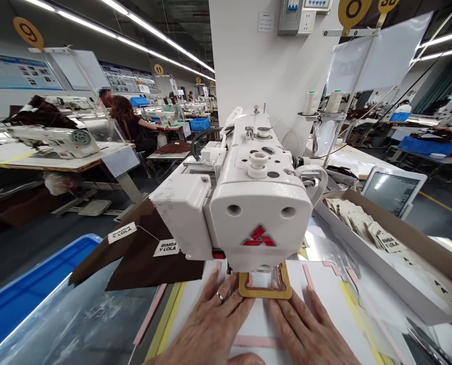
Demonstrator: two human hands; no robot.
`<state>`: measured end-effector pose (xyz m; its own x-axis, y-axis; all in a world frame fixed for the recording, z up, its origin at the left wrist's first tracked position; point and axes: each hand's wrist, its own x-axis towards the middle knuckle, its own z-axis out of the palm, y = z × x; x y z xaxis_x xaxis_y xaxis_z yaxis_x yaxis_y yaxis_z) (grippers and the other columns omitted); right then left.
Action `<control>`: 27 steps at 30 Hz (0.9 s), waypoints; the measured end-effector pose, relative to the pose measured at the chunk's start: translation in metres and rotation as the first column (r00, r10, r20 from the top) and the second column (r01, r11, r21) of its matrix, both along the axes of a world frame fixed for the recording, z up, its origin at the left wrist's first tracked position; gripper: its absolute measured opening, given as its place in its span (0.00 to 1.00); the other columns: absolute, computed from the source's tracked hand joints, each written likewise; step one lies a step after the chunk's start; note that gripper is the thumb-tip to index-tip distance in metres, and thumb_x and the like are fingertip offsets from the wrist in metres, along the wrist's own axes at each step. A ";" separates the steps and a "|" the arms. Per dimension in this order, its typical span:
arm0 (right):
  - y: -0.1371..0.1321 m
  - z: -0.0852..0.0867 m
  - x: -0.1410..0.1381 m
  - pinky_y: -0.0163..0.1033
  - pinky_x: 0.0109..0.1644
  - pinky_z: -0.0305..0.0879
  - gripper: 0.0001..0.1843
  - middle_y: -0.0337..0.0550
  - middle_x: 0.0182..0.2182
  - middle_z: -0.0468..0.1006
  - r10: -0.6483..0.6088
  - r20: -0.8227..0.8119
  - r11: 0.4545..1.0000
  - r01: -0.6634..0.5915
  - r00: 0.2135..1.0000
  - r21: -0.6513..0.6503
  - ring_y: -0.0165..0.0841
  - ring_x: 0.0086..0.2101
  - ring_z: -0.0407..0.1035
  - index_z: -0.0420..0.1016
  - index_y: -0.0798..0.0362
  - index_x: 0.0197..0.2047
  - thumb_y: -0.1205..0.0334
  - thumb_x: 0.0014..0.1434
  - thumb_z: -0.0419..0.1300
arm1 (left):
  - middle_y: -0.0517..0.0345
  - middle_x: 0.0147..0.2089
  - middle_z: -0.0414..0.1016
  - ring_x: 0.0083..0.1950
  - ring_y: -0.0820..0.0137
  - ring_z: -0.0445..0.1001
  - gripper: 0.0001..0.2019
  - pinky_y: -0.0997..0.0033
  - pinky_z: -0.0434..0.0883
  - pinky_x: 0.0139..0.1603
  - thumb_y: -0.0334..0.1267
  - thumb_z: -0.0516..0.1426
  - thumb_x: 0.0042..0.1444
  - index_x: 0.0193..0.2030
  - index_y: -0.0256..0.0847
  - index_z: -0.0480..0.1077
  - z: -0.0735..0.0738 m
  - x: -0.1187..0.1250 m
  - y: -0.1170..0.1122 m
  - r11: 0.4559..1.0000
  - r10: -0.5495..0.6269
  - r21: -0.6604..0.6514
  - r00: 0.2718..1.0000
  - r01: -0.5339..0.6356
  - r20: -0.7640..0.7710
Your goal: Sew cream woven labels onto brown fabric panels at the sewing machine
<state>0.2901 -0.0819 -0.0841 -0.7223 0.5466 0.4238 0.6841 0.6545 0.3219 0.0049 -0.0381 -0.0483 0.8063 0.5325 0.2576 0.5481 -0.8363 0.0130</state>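
Note:
My left hand (pixel 216 324), with a ring on one finger, lies flat with its fingers apart on a white sheet (pixel 258 324) edged with pink and yellow strips. Flat beside it, my right hand (pixel 305 324) has its fingers stretched forward. Their fingertips reach the tan rectangular clamp frame (pixel 266 293) under the head of a white sewing machine (pixel 262 213). The needle area is hidden behind the machine head. Left of the hands, dark brown fabric pieces (pixel 150 271) carry white printed labels (pixel 122 232), joined by a thread.
A cardboard box (pixel 347 271) of printed labels (pixel 385 241) stands to the right, near a control screen (pixel 393 187). Scissors (pixel 431 344) lie at the lower right. A blue bin (pixel 39 289) sits at left. Thread spools (pixel 310 103) stand behind; people work farther back.

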 end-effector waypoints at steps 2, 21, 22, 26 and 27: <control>0.001 0.001 -0.005 0.54 0.64 0.67 0.33 0.52 0.67 0.71 0.016 0.016 1.000 -0.016 1.000 0.011 0.48 0.62 0.68 0.68 0.58 0.70 0.43 0.73 0.53 | 0.50 0.77 0.58 0.79 0.52 0.52 0.43 0.47 0.29 0.80 0.64 0.53 0.70 0.81 0.42 0.44 0.001 0.000 0.001 0.999 -0.005 -0.033 1.000 0.005 0.017; 0.009 0.021 -0.004 0.53 0.60 0.71 0.33 0.51 0.66 0.72 -0.053 -0.002 0.998 0.053 0.999 -0.038 0.47 0.61 0.70 0.69 0.60 0.69 0.45 0.72 0.51 | 0.54 0.76 0.59 0.76 0.53 0.60 0.51 0.49 0.41 0.81 0.55 0.66 0.61 0.81 0.44 0.43 0.018 0.010 -0.010 0.994 0.077 -0.083 0.997 -0.078 -0.009; 0.010 0.021 -0.003 0.53 0.60 0.71 0.35 0.52 0.66 0.72 -0.046 -0.002 0.997 0.046 0.999 -0.063 0.47 0.62 0.69 0.68 0.60 0.69 0.42 0.71 0.51 | 0.53 0.76 0.60 0.76 0.53 0.60 0.50 0.48 0.43 0.81 0.55 0.65 0.62 0.81 0.44 0.42 0.020 0.011 -0.011 0.995 0.078 -0.061 0.997 -0.077 0.012; 0.008 0.025 0.003 0.52 0.58 0.74 0.40 0.53 0.64 0.74 0.002 -0.007 0.997 -0.003 1.000 -0.071 0.49 0.61 0.71 0.72 0.60 0.66 0.34 0.70 0.50 | 0.53 0.76 0.60 0.75 0.54 0.62 0.45 0.49 0.50 0.79 0.54 0.58 0.69 0.82 0.47 0.36 0.031 0.013 -0.013 0.995 0.091 0.036 0.992 -0.094 0.087; 0.005 0.028 0.007 0.50 0.57 0.76 0.36 0.51 0.63 0.75 0.008 0.001 0.999 -0.008 1.000 -0.043 0.48 0.61 0.72 0.73 0.59 0.66 0.37 0.72 0.50 | 0.53 0.76 0.60 0.75 0.54 0.62 0.44 0.50 0.52 0.79 0.54 0.57 0.70 0.82 0.47 0.36 0.032 0.010 -0.013 0.994 0.088 0.055 0.993 -0.093 0.082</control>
